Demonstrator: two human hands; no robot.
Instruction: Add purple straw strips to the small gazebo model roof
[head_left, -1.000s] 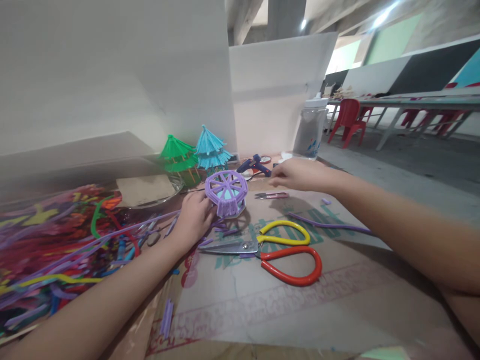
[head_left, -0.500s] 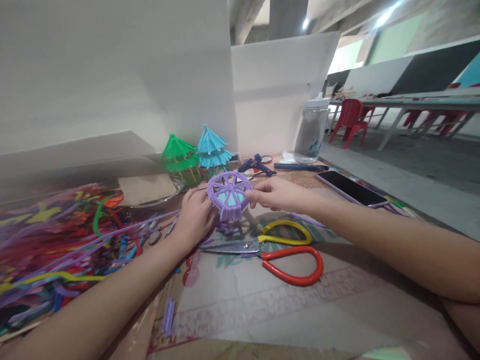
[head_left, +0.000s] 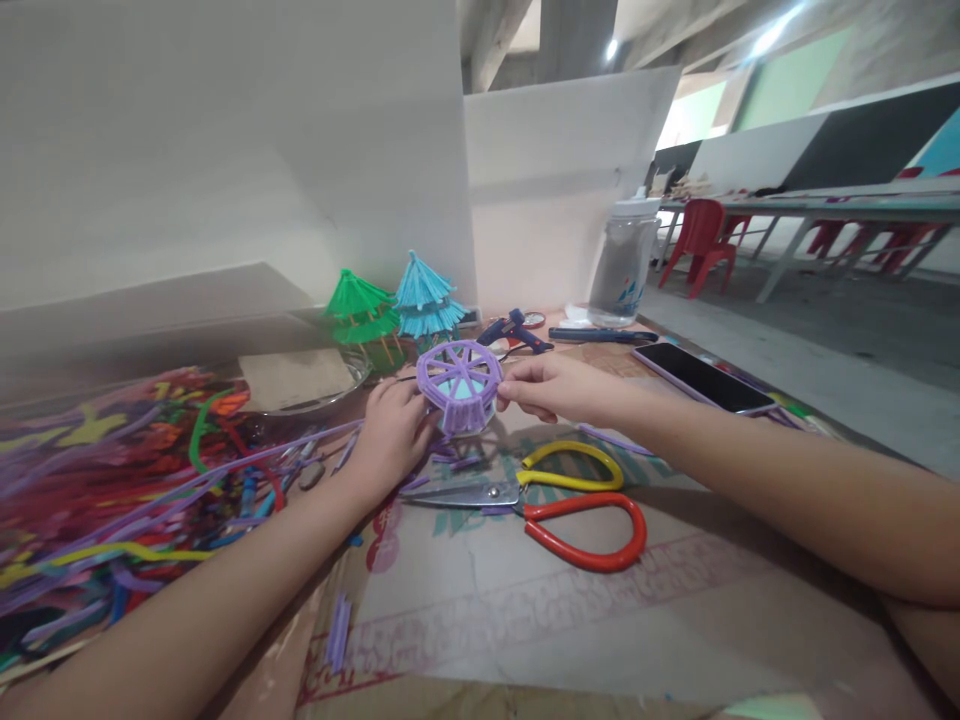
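Observation:
A round purple piece [head_left: 459, 385] with spokes and short strips along its front edge is held above the cardboard [head_left: 570, 620]. My left hand [head_left: 394, 430] grips its left side, with some fingers hidden behind it. On the right edge, my right hand [head_left: 544, 388] pinches the piece between thumb and fingertips. Scissors [head_left: 585, 530] with one yellow and one red handle lie just below the hands. Small purple offcuts [head_left: 454, 462] are scattered under the piece, and a few purple strips [head_left: 339, 632] lie nearer the front.
Colourful pipe cleaners [head_left: 112, 470] are heaped at left. Behind the hands stand a green model [head_left: 362, 308] and a blue one [head_left: 426, 298], with a glue gun [head_left: 516, 330]. A bottle [head_left: 624, 262] and a phone [head_left: 705, 378] are at right.
The purple piece has tilted and turned slightly between my hands, so its front strips show more. Both hands keep their hold and have barely moved.

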